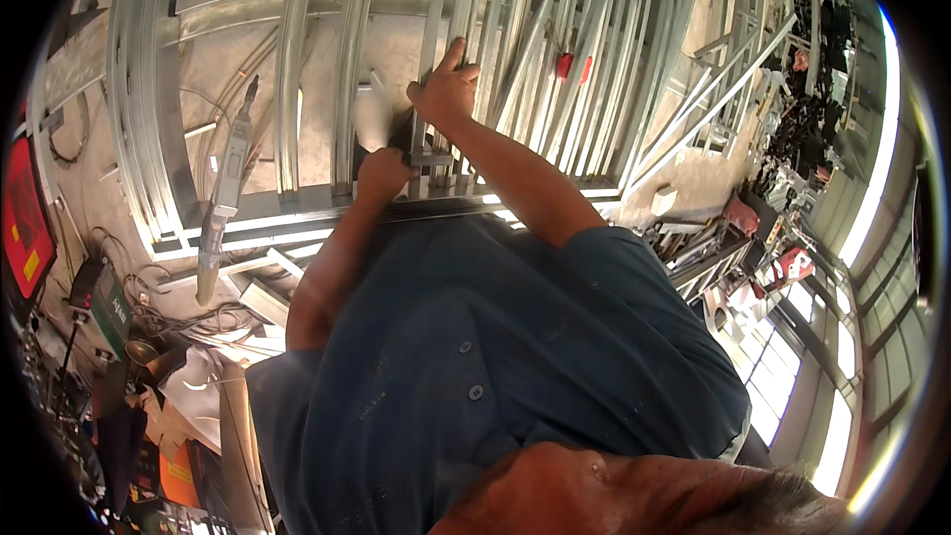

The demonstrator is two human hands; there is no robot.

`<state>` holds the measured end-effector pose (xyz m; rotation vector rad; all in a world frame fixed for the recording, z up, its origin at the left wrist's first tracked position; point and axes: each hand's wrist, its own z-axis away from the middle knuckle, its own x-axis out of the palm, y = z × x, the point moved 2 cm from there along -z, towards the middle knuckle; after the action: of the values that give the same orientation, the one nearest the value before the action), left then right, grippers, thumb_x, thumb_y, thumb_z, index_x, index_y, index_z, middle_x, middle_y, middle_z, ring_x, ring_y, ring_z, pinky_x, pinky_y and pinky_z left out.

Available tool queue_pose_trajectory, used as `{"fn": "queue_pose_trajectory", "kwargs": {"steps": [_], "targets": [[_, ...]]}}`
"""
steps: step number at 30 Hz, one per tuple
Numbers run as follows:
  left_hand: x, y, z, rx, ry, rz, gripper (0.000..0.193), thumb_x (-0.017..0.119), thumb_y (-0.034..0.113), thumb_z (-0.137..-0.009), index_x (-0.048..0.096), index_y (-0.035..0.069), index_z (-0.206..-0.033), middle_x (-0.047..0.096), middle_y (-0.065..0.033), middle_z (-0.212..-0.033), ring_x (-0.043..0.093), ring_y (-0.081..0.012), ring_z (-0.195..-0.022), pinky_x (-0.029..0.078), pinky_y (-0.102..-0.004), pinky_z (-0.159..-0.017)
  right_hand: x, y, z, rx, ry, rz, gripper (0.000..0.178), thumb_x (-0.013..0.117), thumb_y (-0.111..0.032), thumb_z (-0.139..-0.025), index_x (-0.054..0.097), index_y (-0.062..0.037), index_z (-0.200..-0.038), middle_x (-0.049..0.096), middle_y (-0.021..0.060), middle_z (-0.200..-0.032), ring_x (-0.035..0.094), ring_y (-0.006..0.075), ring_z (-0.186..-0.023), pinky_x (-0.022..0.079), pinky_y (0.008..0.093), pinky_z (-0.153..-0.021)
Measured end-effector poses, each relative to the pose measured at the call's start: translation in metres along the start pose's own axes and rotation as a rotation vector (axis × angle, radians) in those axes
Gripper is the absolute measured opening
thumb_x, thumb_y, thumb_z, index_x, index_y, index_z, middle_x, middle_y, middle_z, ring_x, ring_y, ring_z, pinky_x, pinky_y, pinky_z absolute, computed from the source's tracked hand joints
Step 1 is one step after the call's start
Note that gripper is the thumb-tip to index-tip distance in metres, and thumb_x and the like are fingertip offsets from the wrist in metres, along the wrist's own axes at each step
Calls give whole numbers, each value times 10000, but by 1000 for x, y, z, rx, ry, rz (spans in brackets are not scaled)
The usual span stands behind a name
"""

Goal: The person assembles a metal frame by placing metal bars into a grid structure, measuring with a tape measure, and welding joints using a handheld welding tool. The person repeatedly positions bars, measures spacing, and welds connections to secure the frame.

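Note:
My left hand (382, 176) is a fist at the near edge of a large frame of silvery metal bars (289, 89). It closes around a dark tool (399, 131) whose kind I cannot make out. Beside the tool is a pale, smeared shape (374, 119), blurred by motion. Further up and to the right, my right hand (450, 96) lies across a narrow metal bar (433, 30), thumb on one side and fingers on the other. Its index finger points away from me. A short crosspiece (431, 160) sits between the bars near both hands.
Across the frame's left part lies a long grey tool with a pointed tip (230, 173). A red item (567, 65) sits among the bars on the right. Cables (213, 319) and a green box (99, 307) stand lower left. More metal lengths (708, 109) lean at right.

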<state>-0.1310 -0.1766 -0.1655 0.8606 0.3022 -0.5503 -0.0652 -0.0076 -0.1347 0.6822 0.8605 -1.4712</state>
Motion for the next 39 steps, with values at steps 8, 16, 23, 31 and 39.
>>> {"fn": "queue_pose_trajectory", "kwargs": {"steps": [8,16,23,31,39], "targets": [[-35,1,30,63,28,57,334,741,331,-786,742,58,-978,702,-197,-1007,673,-385,-923,530,-471,-819,-11,1,6,-99,102,-41,1147,763,-394,-762,39,27,-1546,294,352,-1302,436,531,-1166,510,517,-906],[-176,3,157,88,843,-184,463,743,95,-801,617,55,-1245,635,-150,-1181,619,-359,-1035,511,-451,-881,-38,-4,-4,-355,50,164,988,696,-456,-854,145,-51,-1568,42,329,-1580,126,583,-1428,310,574,-1130],[-194,-35,167,-10,832,-477,884,787,138,-756,322,30,-1500,368,-251,-1461,395,-461,-1283,390,-533,-1046,-23,6,-18,-355,-15,298,1015,574,-580,-900,36,-70,-1593,-63,334,-1605,7,594,-1453,186,577,-1186],[-195,-55,188,-141,824,-429,750,740,115,-814,388,-11,-1465,473,-260,-1374,462,-456,-1269,408,-519,-1057,-73,19,7,-860,-24,437,796,616,-296,-915,194,-194,-1583,89,169,-1650,70,393,-1522,128,515,-1239],[-110,35,106,-115,292,200,488,693,107,-862,567,13,-1324,667,-190,-1167,670,-312,-1043,532,-405,-906,-55,43,-31,-1613,-188,593,694,734,-160,-794,469,-215,-1433,346,61,-1569,239,262,-1497,196,486,-1244]]}}
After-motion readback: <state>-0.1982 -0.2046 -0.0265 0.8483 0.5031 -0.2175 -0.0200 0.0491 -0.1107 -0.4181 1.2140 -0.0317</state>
